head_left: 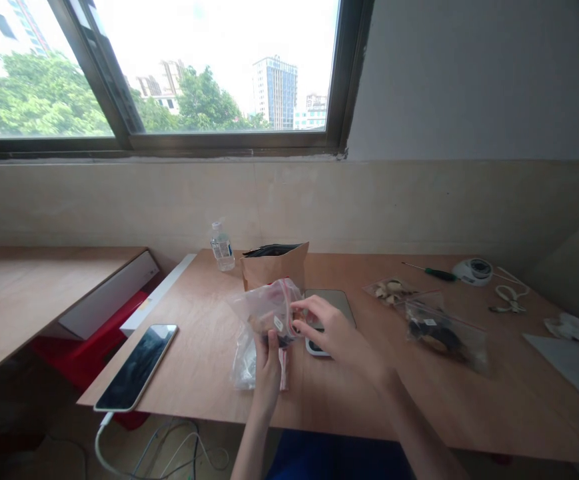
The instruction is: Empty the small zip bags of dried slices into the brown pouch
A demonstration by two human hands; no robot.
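Note:
My left hand is closed around the lower part of a clear zip bag that has a red-edged seal and a small white label. Brown and dark contents show through its plastic. My right hand is at the bag's right side, with fingers bent at the seal edge; the fingertips appear to pinch it. Beneath the bag, more clear zip bags lie on the table. A small flat scale is partly hidden behind my right hand. Just behind the held bag stands an open brown paper pouch.
A water bottle stands at the back. A charging phone lies on the left. Rightward are bags of light brown pieces and dark pieces, a screwdriver, a white dome camera, a white cable and paper.

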